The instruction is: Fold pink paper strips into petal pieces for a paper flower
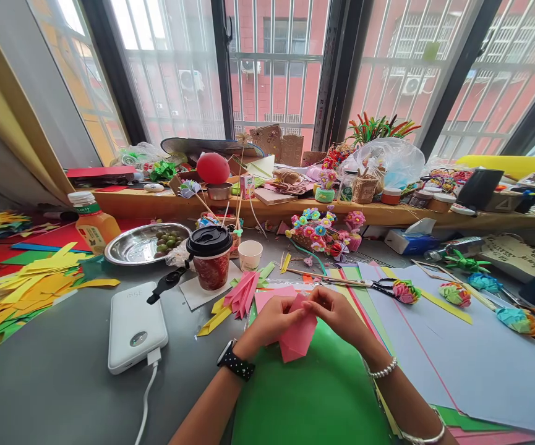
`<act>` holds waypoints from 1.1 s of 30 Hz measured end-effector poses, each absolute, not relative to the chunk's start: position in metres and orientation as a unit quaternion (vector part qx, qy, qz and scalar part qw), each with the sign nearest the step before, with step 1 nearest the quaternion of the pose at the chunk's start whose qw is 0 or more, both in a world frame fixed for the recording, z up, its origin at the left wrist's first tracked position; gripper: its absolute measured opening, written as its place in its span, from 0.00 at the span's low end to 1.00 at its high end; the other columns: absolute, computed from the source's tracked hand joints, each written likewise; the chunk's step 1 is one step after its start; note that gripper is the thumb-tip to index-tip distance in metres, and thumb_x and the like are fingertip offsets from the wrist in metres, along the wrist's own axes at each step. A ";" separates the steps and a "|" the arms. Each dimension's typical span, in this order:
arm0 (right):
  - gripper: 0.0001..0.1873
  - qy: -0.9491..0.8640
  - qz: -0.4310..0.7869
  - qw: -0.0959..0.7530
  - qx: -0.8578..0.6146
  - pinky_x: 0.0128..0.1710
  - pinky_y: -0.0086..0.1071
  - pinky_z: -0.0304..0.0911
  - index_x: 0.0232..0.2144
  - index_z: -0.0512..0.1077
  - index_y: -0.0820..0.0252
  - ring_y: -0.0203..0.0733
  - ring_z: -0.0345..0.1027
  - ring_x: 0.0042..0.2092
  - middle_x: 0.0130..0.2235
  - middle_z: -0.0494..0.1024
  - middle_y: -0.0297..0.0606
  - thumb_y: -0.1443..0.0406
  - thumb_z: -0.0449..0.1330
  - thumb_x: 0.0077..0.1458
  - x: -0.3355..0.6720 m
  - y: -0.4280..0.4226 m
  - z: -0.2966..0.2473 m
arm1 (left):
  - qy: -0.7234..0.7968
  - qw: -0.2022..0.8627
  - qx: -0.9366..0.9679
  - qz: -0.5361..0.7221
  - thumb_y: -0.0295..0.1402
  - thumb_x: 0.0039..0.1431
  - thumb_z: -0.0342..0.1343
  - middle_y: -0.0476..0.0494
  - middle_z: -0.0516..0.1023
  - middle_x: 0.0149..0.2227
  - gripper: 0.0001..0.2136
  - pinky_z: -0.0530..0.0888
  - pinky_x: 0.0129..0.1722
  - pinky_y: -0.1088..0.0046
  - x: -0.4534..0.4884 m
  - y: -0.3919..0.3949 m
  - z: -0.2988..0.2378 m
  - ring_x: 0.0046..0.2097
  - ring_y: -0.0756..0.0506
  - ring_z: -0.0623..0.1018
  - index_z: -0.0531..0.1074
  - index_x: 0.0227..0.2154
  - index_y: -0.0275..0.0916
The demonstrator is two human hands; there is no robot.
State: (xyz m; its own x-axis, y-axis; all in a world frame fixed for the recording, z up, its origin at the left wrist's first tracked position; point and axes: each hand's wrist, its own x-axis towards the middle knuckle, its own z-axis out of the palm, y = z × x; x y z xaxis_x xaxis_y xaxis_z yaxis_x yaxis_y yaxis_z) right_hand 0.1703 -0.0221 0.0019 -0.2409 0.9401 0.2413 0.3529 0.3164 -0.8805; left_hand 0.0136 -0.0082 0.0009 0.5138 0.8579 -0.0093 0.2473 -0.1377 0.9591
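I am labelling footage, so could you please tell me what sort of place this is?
This is probably a papercraft workspace, though whether at home or in a studio is unclear: it shows folded pink paper, a heap of yellow and orange paper strips, and a cluster of small multicoloured craft flowers.

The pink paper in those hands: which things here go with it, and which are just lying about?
Likely belonging:
- pink paper, held by left hand and right hand
- green mat underneath
- folded pink pieces alongside

Apparently just lying about:
- white power bank
- black-lidded cup
- orange drink bottle
- tissue box
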 end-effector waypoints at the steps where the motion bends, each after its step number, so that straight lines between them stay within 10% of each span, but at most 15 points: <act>1: 0.14 -0.695 0.356 0.418 -0.464 0.22 0.26 0.53 0.20 0.64 0.60 0.33 0.57 0.23 0.20 0.65 0.30 0.55 0.55 0.46 0.170 -0.022 0.002 | 0.400 0.520 0.696 0.292 0.43 0.45 0.51 0.50 0.67 0.21 0.16 0.57 0.20 0.79 0.014 -0.008 0.000 0.24 0.52 0.64 0.71 0.23 0.32; 10: 0.16 -0.447 0.519 0.556 -0.471 0.27 0.31 0.64 0.22 0.64 0.62 0.38 0.69 0.25 0.24 0.75 0.37 0.55 0.62 0.37 0.172 -0.017 0.001 | 0.468 0.527 0.516 0.487 0.42 0.42 0.56 0.38 0.71 0.38 0.24 0.67 0.35 0.72 0.011 0.004 -0.003 0.38 0.45 0.71 0.63 0.41 0.34; 17: 0.13 -0.412 0.606 0.527 -0.430 0.32 0.31 0.66 0.22 0.67 0.64 0.41 0.72 0.31 0.28 0.77 0.42 0.59 0.62 0.39 0.160 -0.026 0.006 | 0.405 0.571 0.563 0.440 0.41 0.42 0.56 0.46 0.73 0.25 0.14 0.67 0.34 0.73 0.017 -0.006 0.002 0.32 0.48 0.71 0.71 0.23 0.33; 33: 0.15 -0.535 0.576 0.464 -0.409 0.34 0.33 0.64 0.30 0.70 0.64 0.39 0.70 0.32 0.31 0.75 0.41 0.57 0.54 0.47 0.166 -0.024 0.005 | 0.407 0.604 0.501 0.469 0.39 0.43 0.56 0.41 0.76 0.28 0.15 0.69 0.35 0.70 0.014 -0.004 0.002 0.31 0.46 0.74 0.72 0.29 0.31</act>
